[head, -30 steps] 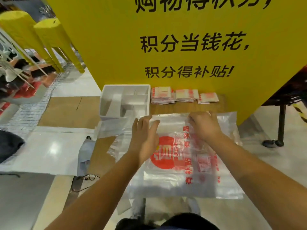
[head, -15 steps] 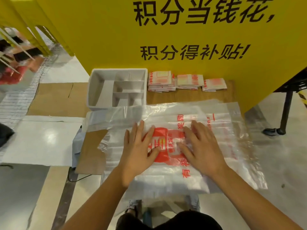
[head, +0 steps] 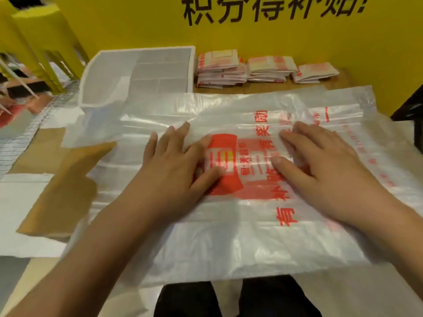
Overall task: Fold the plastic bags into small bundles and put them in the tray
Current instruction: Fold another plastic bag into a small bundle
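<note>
Two flat hands on one spread bag: the smoothing step, ahead of the first fold, as I read it.

Upper left of the frame: the white tray [head: 104, 74], divided into compartments, stands at the foot of the yellow board [head: 137, 24]. The bag's far edge reaches the tray's near rim; I cannot tell whether it lies over the rim or only against it.

Centre left: my left hand [head: 174, 170] lies palm down, fingers straight and slightly spread, its thumb on the red printed block.

Centre: the plastic bag [head: 240, 236], translucent with red lettering, lies open and unfolded across the brown tabletop [head: 59, 191], its near edge hanging towards the bottom of the frame.

Upper centre to upper right: folded bundles [head: 219, 69] sit in three low stacks just right of the tray, outside it.

Centre right: my right hand [head: 325, 172] also presses flat, fingers straight. The two hands are apart, thumbs facing across the print, and neither pinches the film.

Next move, in my judgement: take one long edge and bring it over to halve the bag. This calls for a pinch on thin, slippery film while the other palm pins it, or trapped air will spoil the crease.
</note>
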Tool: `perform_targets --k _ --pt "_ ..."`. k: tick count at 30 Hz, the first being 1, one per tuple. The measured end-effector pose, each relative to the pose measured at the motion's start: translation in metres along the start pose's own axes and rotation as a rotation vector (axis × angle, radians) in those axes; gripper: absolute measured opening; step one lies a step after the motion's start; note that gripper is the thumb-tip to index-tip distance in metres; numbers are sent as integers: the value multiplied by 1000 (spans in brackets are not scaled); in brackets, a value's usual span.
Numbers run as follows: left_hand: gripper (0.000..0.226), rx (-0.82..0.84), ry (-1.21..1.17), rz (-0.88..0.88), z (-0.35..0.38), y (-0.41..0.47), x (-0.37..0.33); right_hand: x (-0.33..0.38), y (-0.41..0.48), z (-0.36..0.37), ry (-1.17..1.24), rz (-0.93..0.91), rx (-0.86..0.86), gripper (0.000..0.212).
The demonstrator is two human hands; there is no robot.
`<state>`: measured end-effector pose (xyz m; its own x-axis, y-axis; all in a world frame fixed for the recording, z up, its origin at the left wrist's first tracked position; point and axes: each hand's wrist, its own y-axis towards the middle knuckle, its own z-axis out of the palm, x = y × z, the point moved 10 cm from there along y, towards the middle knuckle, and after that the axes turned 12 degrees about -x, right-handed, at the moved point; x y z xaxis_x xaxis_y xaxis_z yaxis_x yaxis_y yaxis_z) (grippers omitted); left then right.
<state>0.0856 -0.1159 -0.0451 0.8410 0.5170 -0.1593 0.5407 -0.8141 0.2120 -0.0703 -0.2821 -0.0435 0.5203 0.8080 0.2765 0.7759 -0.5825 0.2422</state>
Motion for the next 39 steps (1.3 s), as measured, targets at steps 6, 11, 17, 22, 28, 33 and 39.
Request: perform_targets --k 6,11,17,22,28,33,39 --pt "49 -152 114 153 -33 -27 -13 2 4 5 -130 -57 -72 80" --pt "69 -29 -119 249 -48 -96 -19 21 -7 -25 -179 -120 -219 55" --pt "82 -8 2 182 -51 -127 -8 108 -75 -40 -15 -466 -188 47" --pt "90 46 15 159 -51 -135 -16 112 -112 -22 7 -440 31 80" --pt "78 68 20 130 -52 -135 -20 100 -116 -17 -13 -402 67 84" --pt "49 21 -95 106 -70 -129 -21 93 -113 -20 53 -325 121 72" --pt "18 -195 -109 127 -92 -115 -10 101 -105 -29 -20 -371 45 65"
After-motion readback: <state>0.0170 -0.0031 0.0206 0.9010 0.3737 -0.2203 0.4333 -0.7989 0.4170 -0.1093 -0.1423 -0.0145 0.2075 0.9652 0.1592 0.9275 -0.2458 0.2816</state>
